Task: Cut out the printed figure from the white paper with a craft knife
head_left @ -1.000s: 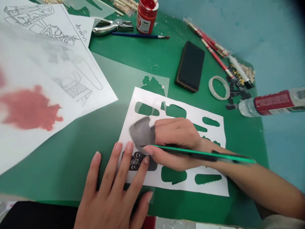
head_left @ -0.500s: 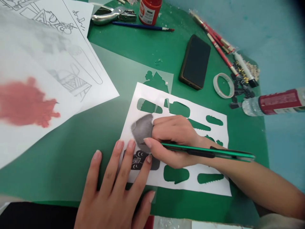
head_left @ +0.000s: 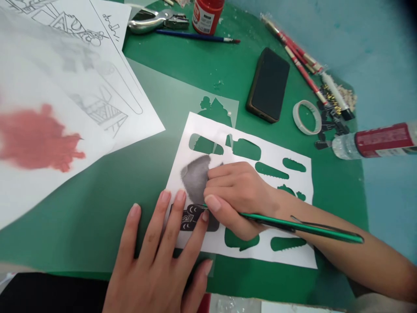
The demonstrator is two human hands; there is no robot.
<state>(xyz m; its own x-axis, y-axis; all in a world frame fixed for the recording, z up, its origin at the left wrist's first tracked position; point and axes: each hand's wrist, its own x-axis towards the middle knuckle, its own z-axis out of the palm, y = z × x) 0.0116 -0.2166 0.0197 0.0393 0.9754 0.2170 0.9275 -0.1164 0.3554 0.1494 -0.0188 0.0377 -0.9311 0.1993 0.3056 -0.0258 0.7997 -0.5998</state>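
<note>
My left hand lies spread on the green table, its fingertips pressing the lower left of a white paper sheet with several shapes cut out of it. By its index finger is a black printed figure with white line patterns. My right hand is closed round a slim green craft knife, whose rear end points right over the forearm. The knife's tip touches the top edge of the black figure, close to my left index fingertip. Above it on the sheet is a dark grey shaded shape, partly covered by my right hand.
A black phone, white tape roll and clear bottle with red label lie to the right. Brushes sit behind them. A red paint jar, blue brush and hole punch are at the back; drawings cover the left.
My right hand has shifted slightly down, and the knife's tip has moved from the grey shape to the top of the black figure. The knife's rear end has swung lower. My left hand stays put.
</note>
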